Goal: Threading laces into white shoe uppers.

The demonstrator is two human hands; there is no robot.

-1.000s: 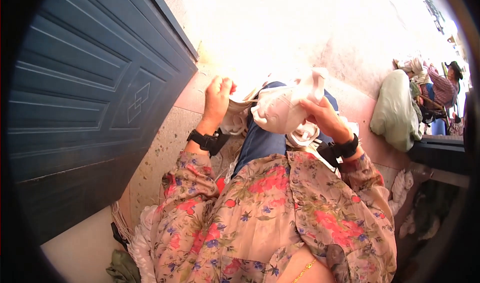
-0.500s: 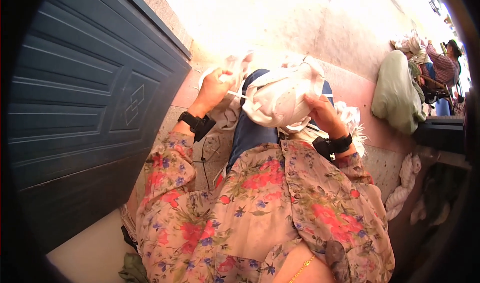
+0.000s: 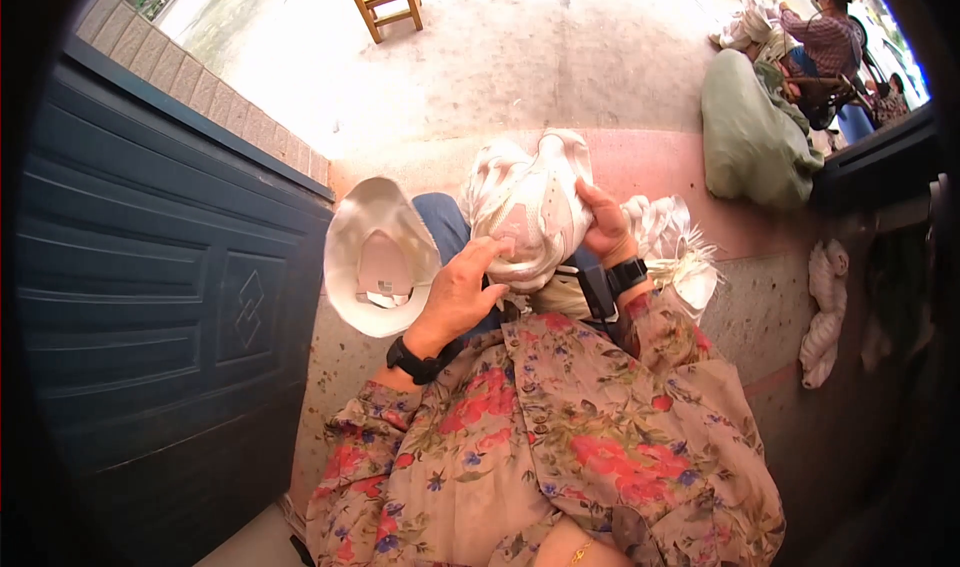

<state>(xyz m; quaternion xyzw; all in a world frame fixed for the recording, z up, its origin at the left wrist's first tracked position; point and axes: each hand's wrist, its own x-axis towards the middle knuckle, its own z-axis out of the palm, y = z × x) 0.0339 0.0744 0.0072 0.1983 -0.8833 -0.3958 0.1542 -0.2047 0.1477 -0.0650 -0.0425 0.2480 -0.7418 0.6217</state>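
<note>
A bundle of white, partly mesh fabric, looking like nested caps, rests on my lap over blue trousers. My right hand is closed on its right side, thumb on top. My left hand touches its lower left edge with the fingertips, thumb spread and fingers apart. By my left knee, a cream fabric piece shaped like a cap shows its inside, with a pale pink panel and a small label. More white fabric with frayed threads lies right of my right wrist.
A blue panelled door stands close on my left. Ahead is a wooden stool. A large green sack stands at the far right, near a seated person. A twisted white cloth lies at right.
My left hand has let go of a white strip and moved right to the bundle. The cap-shaped piece now shows open by my left knee. The view has shifted, bringing more stool into sight.
</note>
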